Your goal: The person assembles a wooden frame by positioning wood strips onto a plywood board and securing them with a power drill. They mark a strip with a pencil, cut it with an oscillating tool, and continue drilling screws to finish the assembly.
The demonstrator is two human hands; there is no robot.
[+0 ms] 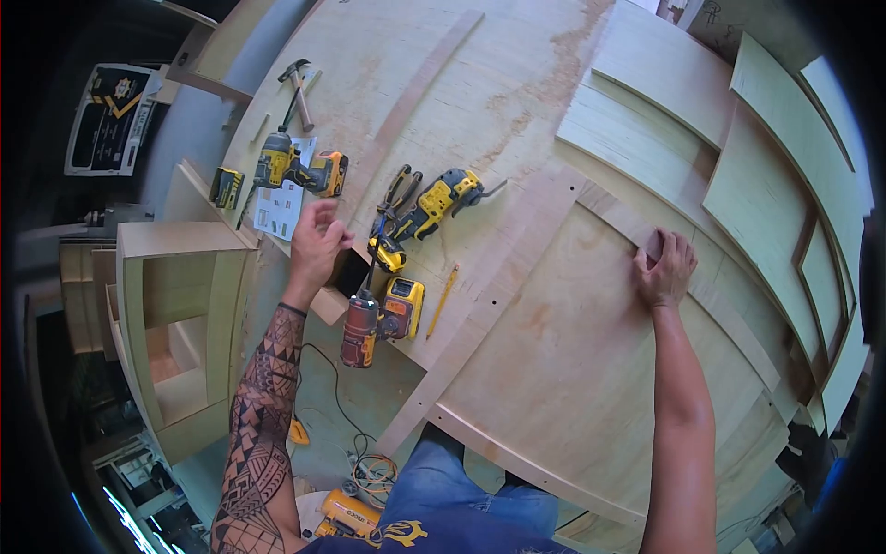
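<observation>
My right hand [666, 270] rests on a flat wooden panel [544, 314] with its fingers curled round a small reddish-brown pad [654, 247]. The pad lies on or against a thin wood strip [618, 210] along the panel's far side; its exact kind cannot be made out. My left hand [318, 242] hovers beside the table's left edge, fingers loosely bent and apart, with nothing visible in them. Close to it are a yellow impact driver [275, 162], a pair of pliers [401, 189] and a yellow cordless multi-tool [434, 205]. Below stands a red-and-yellow cordless drill [360, 331].
A pencil [443, 300] lies near the drill. A hammer [301, 97], a printed sheet [279, 208] and a battery [226, 187] sit further left. Cut plywood boards [646, 138] are stacked at the right. An open wooden cabinet [175, 249] stands left; cables [374, 471] lie on the floor.
</observation>
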